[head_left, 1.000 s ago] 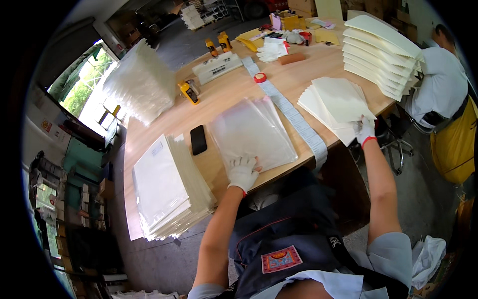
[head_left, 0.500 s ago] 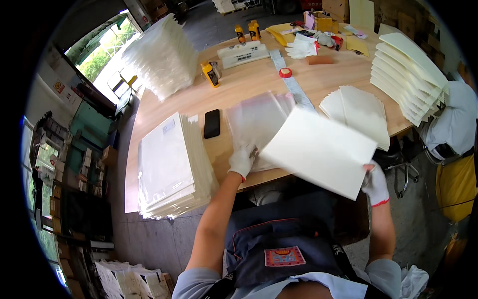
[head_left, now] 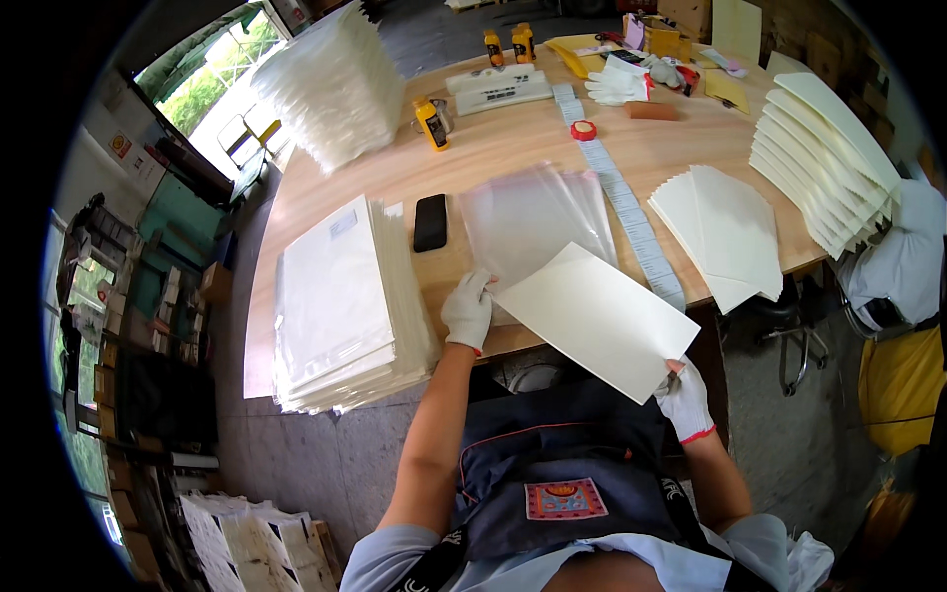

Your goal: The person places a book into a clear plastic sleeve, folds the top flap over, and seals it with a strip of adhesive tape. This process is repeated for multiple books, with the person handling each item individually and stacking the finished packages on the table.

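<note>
A white rectangular sheet of board is gripped at its near right corner by my right hand, in a white glove with a red cuff. The sheet slants over the table's front edge, its far left corner above a small pile of clear plastic bags. My left hand, gloved the same way, pinches at the near left edge of these bags, close to the sheet's left corner. The sheet covers the bags' near right part. Left of that hand stands a thick stack of bagged white sheets.
Beyond my left hand lies a black phone. Fanned white sheets lie at right, with a taller stack behind. A label strip bears a red roll. A yellow bottle and a tall plastic stack stand farther back.
My right hand has brought the sheet left and nearer my body, lining its left corner up by the bags' near edge. My left hand stays at that edge. The view has shifted slightly.
</note>
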Demonstrator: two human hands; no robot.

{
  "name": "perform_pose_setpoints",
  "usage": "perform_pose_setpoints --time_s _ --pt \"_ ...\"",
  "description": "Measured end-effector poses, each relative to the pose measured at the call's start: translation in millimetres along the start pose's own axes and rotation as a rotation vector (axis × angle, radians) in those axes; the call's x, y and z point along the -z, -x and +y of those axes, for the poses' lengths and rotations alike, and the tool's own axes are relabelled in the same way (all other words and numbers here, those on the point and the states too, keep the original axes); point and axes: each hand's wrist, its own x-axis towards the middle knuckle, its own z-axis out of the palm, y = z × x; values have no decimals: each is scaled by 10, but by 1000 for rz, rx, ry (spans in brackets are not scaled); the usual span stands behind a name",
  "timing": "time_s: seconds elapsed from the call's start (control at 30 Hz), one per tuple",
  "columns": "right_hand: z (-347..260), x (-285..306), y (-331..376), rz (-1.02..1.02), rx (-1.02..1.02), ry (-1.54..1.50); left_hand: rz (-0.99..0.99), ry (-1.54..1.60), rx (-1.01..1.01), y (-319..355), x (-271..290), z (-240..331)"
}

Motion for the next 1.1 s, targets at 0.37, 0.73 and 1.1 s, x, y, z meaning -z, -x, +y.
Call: perform_pose_setpoints --time_s 0.37,0.73,1.1 --pt "96 -544 201 -6 15 223 298 497 75 544 -192 320" --pt "115 -676 230 -3 -6 327 -62 1787 752 790 -1023 270" --pt "708 -581 -564 59 -26 -153 -333 1357 955 1473 -694 575"
